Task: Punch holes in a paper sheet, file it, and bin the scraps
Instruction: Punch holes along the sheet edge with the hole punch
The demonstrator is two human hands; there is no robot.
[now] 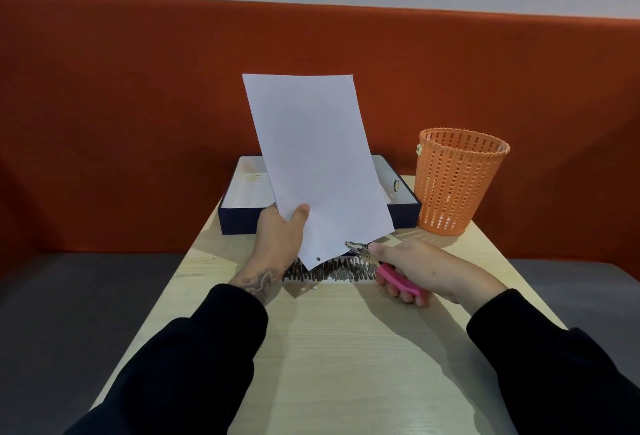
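Both grips closed: left hand [277, 237] pinches blank paper sheet [317, 164], right hand [420, 270] squeezes pink punch [381, 266].

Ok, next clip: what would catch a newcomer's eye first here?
The white paper sheet held upright at centre by the left hand, one hole already near its bottom corner. The right hand brings a pink-handled hole punch to its lower edge. An orange mesh bin stands at the right.

Black long sleeves [214, 348], tattooed left hand [277, 237]
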